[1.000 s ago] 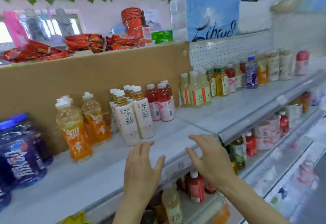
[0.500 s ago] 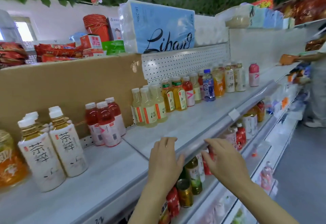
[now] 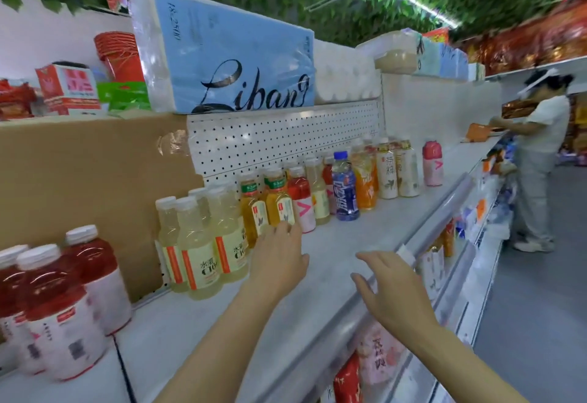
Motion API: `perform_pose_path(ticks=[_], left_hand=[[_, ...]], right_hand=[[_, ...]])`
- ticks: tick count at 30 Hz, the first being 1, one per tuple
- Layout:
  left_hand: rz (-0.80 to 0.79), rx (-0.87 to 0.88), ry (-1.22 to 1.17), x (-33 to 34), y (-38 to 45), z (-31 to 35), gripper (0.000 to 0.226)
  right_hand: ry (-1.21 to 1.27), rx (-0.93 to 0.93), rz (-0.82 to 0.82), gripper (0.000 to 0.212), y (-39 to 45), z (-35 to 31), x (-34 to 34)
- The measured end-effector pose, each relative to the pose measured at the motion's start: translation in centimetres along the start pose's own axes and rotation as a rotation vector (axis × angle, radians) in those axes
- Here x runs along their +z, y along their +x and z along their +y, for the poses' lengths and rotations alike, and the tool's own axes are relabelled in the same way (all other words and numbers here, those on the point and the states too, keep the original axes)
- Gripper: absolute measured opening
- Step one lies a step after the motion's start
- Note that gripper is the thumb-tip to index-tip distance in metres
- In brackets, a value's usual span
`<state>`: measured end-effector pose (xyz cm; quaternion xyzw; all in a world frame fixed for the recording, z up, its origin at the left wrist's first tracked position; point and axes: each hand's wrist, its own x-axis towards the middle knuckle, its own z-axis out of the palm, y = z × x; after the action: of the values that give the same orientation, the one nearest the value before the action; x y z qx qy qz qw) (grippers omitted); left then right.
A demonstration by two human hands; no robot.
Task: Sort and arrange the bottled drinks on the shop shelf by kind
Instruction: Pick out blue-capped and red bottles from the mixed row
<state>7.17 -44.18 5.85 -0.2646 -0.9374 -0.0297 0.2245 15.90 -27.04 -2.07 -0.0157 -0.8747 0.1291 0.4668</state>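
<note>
Bottled drinks stand along the back of a grey shelf (image 3: 343,259). Red drinks (image 3: 60,301) are at the left, then pale yellow bottles (image 3: 203,247), orange green-capped bottles (image 3: 276,202), a red bottle with a pink label (image 3: 301,202), a blue bottle (image 3: 344,189), an orange bottle (image 3: 365,183), white-labelled tea bottles (image 3: 397,170) and a lone pink bottle (image 3: 432,162). My left hand (image 3: 279,253) reaches out with straight fingers, its tips near the orange green-capped bottles, holding nothing. My right hand (image 3: 390,285) hovers open over the shelf's front edge.
A cardboard sheet (image 3: 79,186) and a white pegboard (image 3: 286,135) back the shelf. Tissue packs (image 3: 222,62) and boxes sit on top. Lower shelves (image 3: 444,275) hold more drinks. Another person (image 3: 536,161) stands at the aisle's far right.
The view has swung right along the shelf. Both hands have lifted off the front rail and moved forward; the left now reaches toward the orange green-capped bottles.
</note>
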Motion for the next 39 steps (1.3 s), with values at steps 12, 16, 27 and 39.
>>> perform_pose_path(ticks=[12, 16, 27, 39], left_hand=[[-0.044, -0.004, 0.167, 5.7, 11.6, 0.5, 0.049], [0.095, -0.163, 0.118, 6.2, 14.4, -0.9, 0.06], [0.228, -0.433, -0.199, 8.8, 22.2, 1.6, 0.089], [0.448, -0.673, -0.532, 13.5, 25.8, 4.4, 0.108]], right_hand=[[-0.041, 0.007, -0.177, 0.037, 10.9, 9.9, 6.3], [-0.004, 0.01, -0.219, 0.049, 15.5, 13.8, 9.3], [0.111, 0.007, -0.262, 0.092, 27.5, 16.9, 14.5], [0.617, 0.133, -0.212, 0.096, 26.2, 17.7, 18.6]])
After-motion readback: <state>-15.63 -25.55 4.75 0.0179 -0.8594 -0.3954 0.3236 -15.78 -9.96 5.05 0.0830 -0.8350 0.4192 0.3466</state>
